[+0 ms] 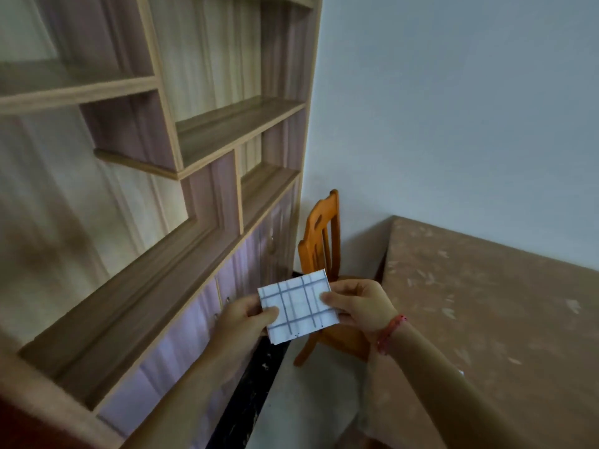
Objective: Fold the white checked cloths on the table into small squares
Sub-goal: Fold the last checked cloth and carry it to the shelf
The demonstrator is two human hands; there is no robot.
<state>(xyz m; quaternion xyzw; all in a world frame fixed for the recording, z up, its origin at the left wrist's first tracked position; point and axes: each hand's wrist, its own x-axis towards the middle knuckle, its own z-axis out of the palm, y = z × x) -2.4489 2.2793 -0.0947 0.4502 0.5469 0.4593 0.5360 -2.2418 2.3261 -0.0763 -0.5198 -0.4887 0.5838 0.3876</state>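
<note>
Two hands, left hand (241, 320) at 9 o'clock and right hand (359, 304) at 3, pinch a small folded white grey-checked cloth (298, 306), seemingly held in the air.

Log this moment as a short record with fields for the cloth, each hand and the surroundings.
cloth: white checked cloth, folded to a small rectangle, held in the air left of the table
left: left hand pinches the cloth's left edge
right: right hand pinches the cloth's right edge; red bracelet on its wrist
surroundings: orange wooden chair behind the cloth, wooden shelf unit at left
</note>
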